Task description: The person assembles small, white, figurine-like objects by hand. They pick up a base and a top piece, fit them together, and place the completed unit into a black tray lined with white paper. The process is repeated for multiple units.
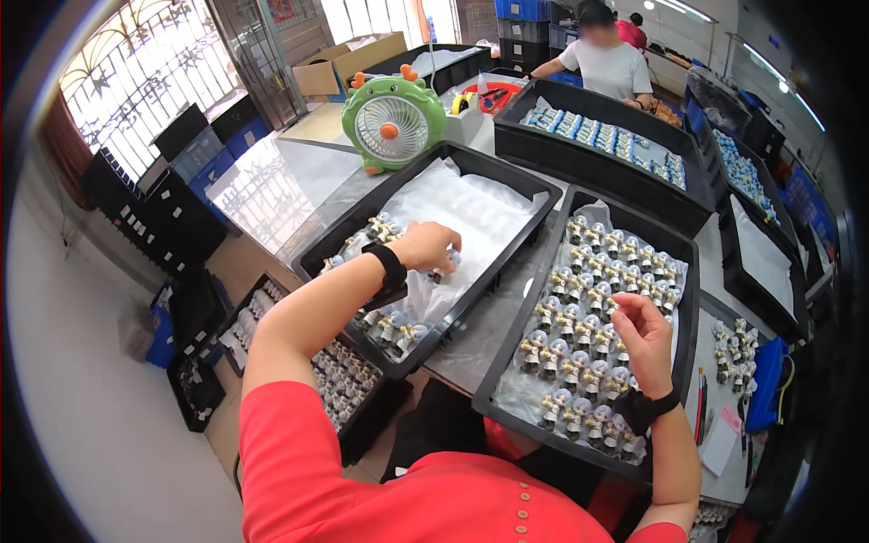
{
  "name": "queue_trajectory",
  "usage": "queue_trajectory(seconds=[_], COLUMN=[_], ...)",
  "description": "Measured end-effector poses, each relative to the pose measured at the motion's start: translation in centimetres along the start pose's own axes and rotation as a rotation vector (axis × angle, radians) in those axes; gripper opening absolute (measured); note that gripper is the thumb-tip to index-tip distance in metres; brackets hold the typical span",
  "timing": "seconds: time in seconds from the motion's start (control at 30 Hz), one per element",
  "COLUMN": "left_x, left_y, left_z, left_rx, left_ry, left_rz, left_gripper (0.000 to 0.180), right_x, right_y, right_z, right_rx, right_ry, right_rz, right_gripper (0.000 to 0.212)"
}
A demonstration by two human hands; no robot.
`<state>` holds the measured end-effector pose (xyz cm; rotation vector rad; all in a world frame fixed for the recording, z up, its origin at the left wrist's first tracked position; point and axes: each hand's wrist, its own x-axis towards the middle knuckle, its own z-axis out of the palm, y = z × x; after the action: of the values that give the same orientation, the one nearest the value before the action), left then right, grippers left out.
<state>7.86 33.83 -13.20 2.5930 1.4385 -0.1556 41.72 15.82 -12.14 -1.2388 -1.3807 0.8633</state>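
Many figurines [574, 369] — heads far, feet near

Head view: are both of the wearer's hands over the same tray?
No, the left hand is over the left tray, while the right hand is over the right tray.

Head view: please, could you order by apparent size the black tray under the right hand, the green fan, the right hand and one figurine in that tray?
1. Black tray
2. Green fan
3. Right hand
4. One figurine
The fan is farther away; this ranks apparent size only.
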Motion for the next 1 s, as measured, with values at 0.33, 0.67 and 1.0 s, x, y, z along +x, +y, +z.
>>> queue_trajectory(seconds=[0.33, 0.67, 1.0], left_x=[-0.2, -1.1, -4.1], left_y=[0.8, 2.2, 17.0], left_z=[0.5, -0.9, -2.5], left_rx=[0.176, -0.069, -1.46], left_ry=[0.028, 0.216, -0.1], left_rz=[-0.025, 0.104, 0.412], left_gripper=[0.035, 0.031, 0.028], right_x=[0.4, -1.0, -2.6], right_y=[0.5, 0.0, 0.1], right_z=[-0.2, 1.2, 1.6], right_rx=[-0.134, -0.373, -0.622], right_ry=[-0.008, -0.562, -0.903], right_rz=[0.012, -0.026, -0.259], right_gripper=[0.018, 0.02, 0.027])
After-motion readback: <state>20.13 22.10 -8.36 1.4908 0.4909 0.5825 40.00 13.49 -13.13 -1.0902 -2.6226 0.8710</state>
